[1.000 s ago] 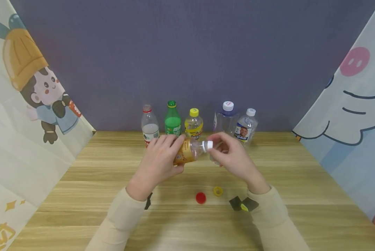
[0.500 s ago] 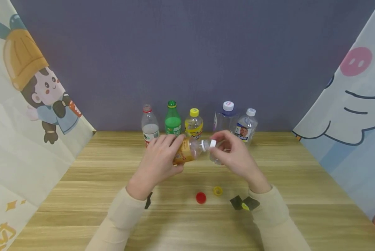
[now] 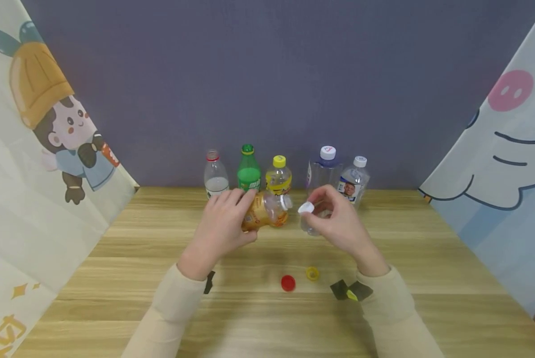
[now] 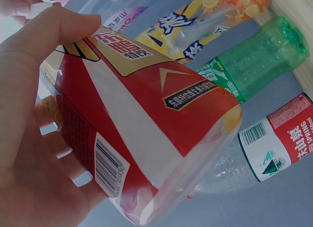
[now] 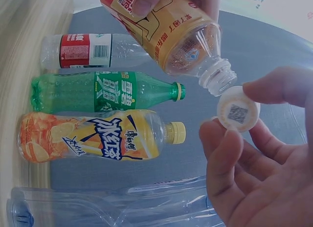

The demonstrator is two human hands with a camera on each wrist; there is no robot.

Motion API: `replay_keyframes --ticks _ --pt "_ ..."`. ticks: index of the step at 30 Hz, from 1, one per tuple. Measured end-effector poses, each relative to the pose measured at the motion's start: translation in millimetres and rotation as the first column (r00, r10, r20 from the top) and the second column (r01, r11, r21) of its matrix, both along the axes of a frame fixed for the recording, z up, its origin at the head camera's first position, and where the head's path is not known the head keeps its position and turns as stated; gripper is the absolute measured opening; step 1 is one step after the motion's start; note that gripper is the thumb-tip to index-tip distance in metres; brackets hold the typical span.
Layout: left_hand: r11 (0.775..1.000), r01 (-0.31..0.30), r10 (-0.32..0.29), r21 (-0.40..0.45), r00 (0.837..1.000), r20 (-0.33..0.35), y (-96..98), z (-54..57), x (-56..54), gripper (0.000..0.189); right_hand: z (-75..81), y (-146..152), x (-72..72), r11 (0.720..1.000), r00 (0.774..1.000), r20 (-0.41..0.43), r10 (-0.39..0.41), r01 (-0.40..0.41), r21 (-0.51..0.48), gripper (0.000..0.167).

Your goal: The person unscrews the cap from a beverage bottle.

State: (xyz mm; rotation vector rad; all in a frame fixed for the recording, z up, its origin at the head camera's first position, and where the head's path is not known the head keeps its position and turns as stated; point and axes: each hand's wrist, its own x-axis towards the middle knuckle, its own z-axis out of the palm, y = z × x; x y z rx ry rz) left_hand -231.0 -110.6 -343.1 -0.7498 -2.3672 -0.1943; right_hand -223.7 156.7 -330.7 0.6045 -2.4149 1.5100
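Observation:
My left hand (image 3: 220,219) grips a clear plastic bottle (image 3: 258,211) with a gold and red label. The bottle is tilted over almost sideways, its neck pointing right. Its threaded mouth (image 5: 220,78) shows bare in the right wrist view. Between thumb and fingers, my right hand (image 3: 339,219) pinches a white bottle cap (image 3: 306,208), a short gap from the mouth in the head view. A printed square code shows on the cap's face in the right wrist view. In the left wrist view the thumb (image 4: 58,29) lies along the bottle's label.
Along the back stand a red-ringed bottle (image 3: 216,174), a green bottle (image 3: 248,171), a yellow-capped bottle (image 3: 278,179), a large white-capped bottle (image 3: 324,171) and a smaller white-capped one (image 3: 353,181). Nearer lie a red cap (image 3: 288,283), a yellow cap (image 3: 312,273) and dark scraps (image 3: 339,290).
The white cap has come away from the bottle's neck. The left hand has shifted slightly left with the bottle, and the cap has turned in the right hand's fingers.

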Motion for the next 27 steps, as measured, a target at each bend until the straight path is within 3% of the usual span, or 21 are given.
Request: replay_keyframes --ticks 12,19,22,27 --pt "0.999 -0.039 0.038 0.029 0.999 0.034 -9.2 3.2 -1.4 0.083 -3.1 -5 -0.9 1.000 0.999 -0.022 -0.030 0.030 0.001 0.025" --pt "0.996 -0.038 0.034 0.085 0.998 0.047 -17.4 4.7 -4.3 0.082 -3.3 -9 -1.2 0.992 0.995 -0.094 -0.039 0.050 0.113 0.046" --pt "0.993 -0.032 0.028 0.111 0.999 0.041 -21.2 6.4 -6.1 0.079 -3.0 -10 0.1 0.984 0.994 -0.107 -0.034 0.052 0.169 0.043" --pt "0.986 -0.036 0.030 0.163 0.999 0.039 -29.4 9.4 -8.6 0.079 -4.6 -11 1.2 0.984 0.998 -0.063 0.009 0.002 0.178 0.038"
